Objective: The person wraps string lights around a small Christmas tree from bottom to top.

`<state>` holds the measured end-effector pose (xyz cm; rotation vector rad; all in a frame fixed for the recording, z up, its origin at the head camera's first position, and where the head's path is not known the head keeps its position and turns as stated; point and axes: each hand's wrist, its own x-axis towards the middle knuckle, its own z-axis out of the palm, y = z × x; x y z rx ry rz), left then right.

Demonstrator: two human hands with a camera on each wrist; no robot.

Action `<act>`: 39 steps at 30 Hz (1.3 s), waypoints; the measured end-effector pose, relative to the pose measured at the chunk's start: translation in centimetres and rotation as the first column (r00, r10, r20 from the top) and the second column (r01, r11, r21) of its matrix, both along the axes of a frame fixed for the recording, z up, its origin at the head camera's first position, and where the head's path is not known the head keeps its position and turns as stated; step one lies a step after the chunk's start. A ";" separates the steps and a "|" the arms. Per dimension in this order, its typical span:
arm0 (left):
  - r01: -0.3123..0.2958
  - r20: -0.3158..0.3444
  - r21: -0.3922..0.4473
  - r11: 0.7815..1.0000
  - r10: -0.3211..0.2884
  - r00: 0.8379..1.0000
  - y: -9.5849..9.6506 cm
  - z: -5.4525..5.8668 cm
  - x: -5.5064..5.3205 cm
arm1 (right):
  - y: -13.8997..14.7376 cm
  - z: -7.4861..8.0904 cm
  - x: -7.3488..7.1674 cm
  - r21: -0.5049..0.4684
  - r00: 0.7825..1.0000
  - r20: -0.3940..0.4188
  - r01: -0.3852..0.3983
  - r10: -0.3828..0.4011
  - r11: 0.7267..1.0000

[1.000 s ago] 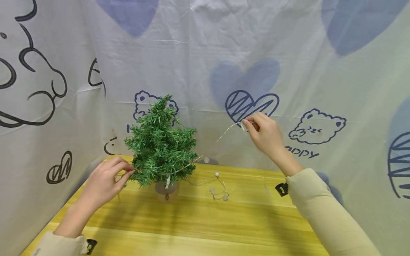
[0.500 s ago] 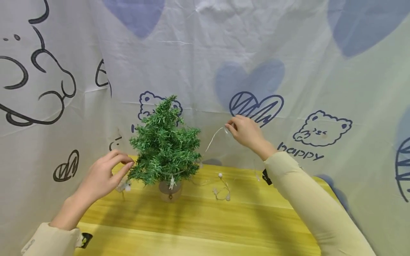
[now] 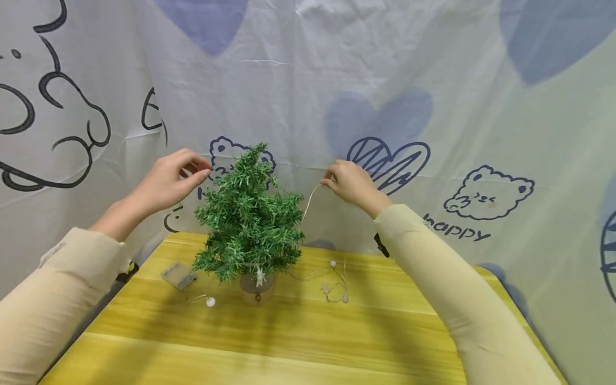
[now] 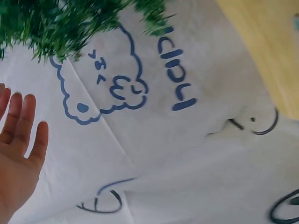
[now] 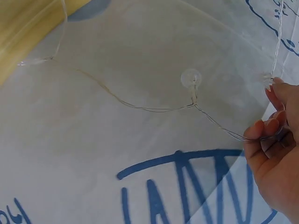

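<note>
The wire (image 5: 159, 110) is pinched by the right grip (image 3: 350, 182) beside the tree (image 3: 249, 224) on the counter (image 3: 337, 337); the left grip (image 3: 174, 182) is spread, empty. Slack should be fed gently, the bulb (image 5: 191, 78) kept from snagging.

Long sleeves in pale cream cloth cover both arms, the left sleeve (image 3: 62, 299) puckered along its outer edge near the cuff, the right sleeve (image 3: 447, 283) smoother, with soft creases around the elbow. Both cuffs end at the wrist, leaving the left grip (image 3: 175, 179) and the right grip (image 3: 350, 183) bare. A small black fitting (image 3: 127, 274) with a yellowish spot shows beneath the left cuff, and a narrow black piece (image 3: 382, 246) beneath the right.
</note>
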<state>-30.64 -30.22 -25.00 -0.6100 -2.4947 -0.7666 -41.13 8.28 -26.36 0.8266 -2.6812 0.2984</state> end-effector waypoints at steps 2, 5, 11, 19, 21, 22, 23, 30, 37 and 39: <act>0.005 0.083 -0.003 1.000 -0.005 0.997 0.7 1.3 -1.6 | -0.7 0.4 -0.3 0.012 1.000 0.016 -0.002 0.001 1.000; 0.025 0.192 -0.009 1.000 -0.023 0.981 2.0 2.8 -3.8 | -1.7 0.9 -0.5 0.030 0.999 0.048 -0.009 0.007 1.000; 0.106 0.331 -0.012 0.994 -0.096 0.939 4.5 3.9 -7.8 | -3.6 1.4 -1.1 0.049 0.997 0.058 -0.045 0.042 0.998; 0.182 0.462 0.037 0.983 -0.178 0.869 7.1 4.2 -10.7 | -5.8 2.3 -1.4 -0.044 0.991 0.076 -0.103 0.106 0.994; 0.192 0.473 0.042 0.980 -0.189 0.860 7.4 4.1 -11.1 | -6.3 2.7 -1.4 -0.088 0.989 0.088 -0.108 0.116 0.990; 0.198 0.475 0.041 0.979 -0.194 0.858 7.5 4.1 -11.2 | -6.5 2.8 -1.4 -0.108 0.989 0.093 -0.107 0.117 0.988; 0.206 0.475 0.042 0.978 -0.200 0.857 7.6 4.0 -11.3 | -6.7 3.0 -1.4 -0.129 0.988 0.099 -0.103 0.116 0.986; 0.240 0.471 0.006 0.971 -0.214 0.856 8.0 3.4 -11.7 | -8.2 3.6 -1.2 -0.251 0.974 0.189 -0.078 0.128 0.965; 0.207 0.476 0.049 0.977 -0.205 0.855 7.9 3.3 -12.2 | -9.5 4.0 -0.9 -0.311 0.960 0.253 -0.036 0.119 0.950; 0.216 0.494 0.080 0.973 -0.227 0.839 7.8 3.4 -12.4 | -9.7 4.3 -0.7 -0.298 0.964 0.241 -0.034 0.109 0.954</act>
